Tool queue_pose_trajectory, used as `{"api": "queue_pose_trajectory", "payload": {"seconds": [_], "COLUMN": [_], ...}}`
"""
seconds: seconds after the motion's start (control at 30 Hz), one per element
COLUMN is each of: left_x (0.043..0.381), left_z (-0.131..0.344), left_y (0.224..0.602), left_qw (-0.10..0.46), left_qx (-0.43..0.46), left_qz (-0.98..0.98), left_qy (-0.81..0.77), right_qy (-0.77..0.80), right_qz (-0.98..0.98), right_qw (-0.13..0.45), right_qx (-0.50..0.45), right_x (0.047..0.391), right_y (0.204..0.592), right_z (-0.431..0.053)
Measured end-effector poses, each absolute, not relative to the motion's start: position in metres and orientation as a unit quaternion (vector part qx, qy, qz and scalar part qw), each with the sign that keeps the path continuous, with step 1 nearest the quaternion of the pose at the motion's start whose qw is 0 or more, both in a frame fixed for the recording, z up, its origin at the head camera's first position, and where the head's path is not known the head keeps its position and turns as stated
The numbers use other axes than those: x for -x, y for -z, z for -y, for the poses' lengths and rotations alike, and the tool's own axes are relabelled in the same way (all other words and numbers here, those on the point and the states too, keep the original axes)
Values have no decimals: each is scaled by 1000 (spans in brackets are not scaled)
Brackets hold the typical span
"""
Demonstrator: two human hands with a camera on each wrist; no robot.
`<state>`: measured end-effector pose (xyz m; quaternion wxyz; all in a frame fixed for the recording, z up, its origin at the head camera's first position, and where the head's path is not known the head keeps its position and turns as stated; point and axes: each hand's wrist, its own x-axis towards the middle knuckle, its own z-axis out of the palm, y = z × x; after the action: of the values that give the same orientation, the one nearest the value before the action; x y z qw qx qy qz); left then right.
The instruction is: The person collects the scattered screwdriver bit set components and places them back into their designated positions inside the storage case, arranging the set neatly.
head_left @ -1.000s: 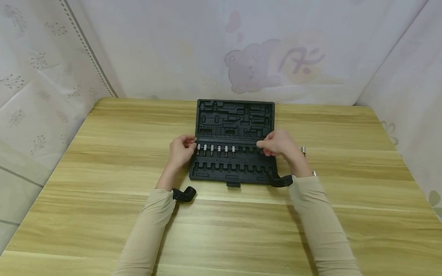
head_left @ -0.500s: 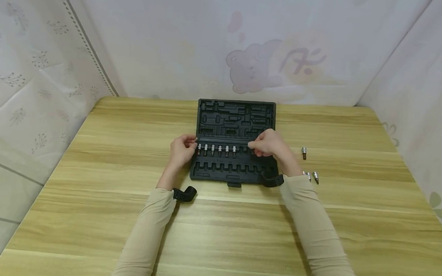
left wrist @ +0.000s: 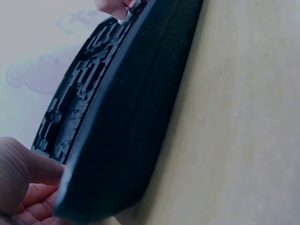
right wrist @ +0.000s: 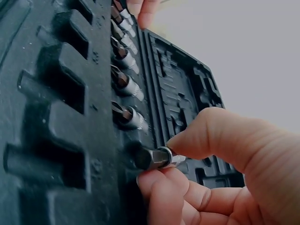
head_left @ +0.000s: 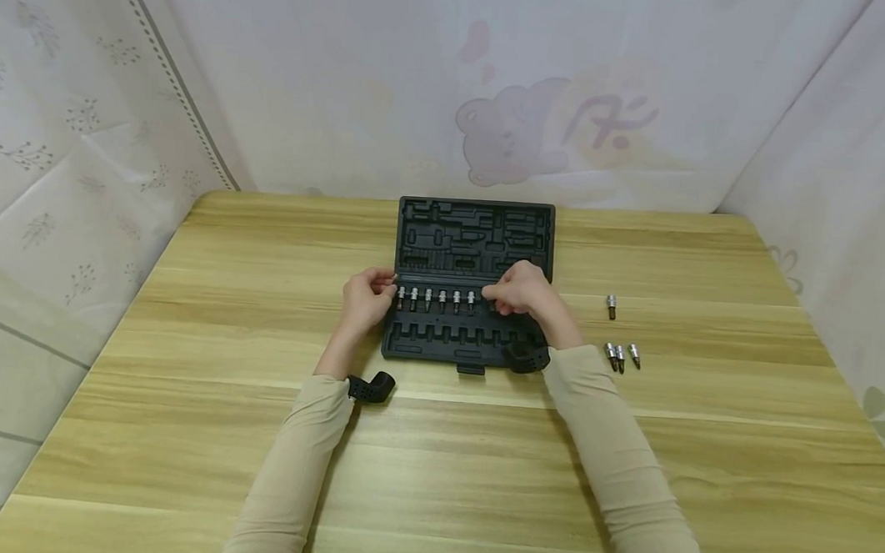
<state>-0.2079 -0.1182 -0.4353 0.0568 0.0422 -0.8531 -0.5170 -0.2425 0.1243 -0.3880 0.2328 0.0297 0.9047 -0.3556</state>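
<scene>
An open black tool case (head_left: pixel 440 320) lies on the table, its lid leaning back. My left hand (head_left: pixel 366 300) grips the case's left edge; in the left wrist view its thumb (left wrist: pixel 44 169) presses on the rim. Several silver bit sockets (head_left: pixel 442 301) stand in a row in the case's upper slots. Between right thumb and fingers, my right hand (head_left: pixel 524 292) pinches one more bit socket (right wrist: pixel 160 158), dark hex tip toward the slots. It is held close over the slot right of the row. In the head view this socket is mostly hidden by the hand.
Right of the case, one loose bit socket (head_left: pixel 611 307) lies on the wooden table (head_left: pixel 703 457), with a small group of bit sockets (head_left: pixel 621 358) nearer. The case's front row of slots (head_left: pixel 447 335) holds no sockets. Patterned cloth (head_left: pixel 333 79) hangs behind the table.
My right hand has moved left along the upper slots, to beside the seated row. The loose sockets on the right have come out from behind the right arm. My left hand stays on the case edge.
</scene>
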Motion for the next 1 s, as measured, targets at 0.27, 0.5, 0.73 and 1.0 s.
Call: {"api": "queue_pose_trajectory", "payload": {"seconds": [0.27,0.5,0.73,1.0], "left_x": [208,208,208,209], "left_z": [118,118,118,117], "left_y": [435,436,435,436], "left_qw": [55,58,63,65], "left_qx": [-45,-45,-43,-42], "left_qz": [853,851,849,849], "left_qy": [517,520,523,523], "right_qy": [289,255,245,263], "right_qz": [-934,-943,-931,-917], "right_qw": [210,215,270,297], "right_qx": [-14,-1,-22,-28], "right_x": [241,244,251,256], "right_y": [387,383,377,380], "right_z": [-117,-111,-106,-109]}}
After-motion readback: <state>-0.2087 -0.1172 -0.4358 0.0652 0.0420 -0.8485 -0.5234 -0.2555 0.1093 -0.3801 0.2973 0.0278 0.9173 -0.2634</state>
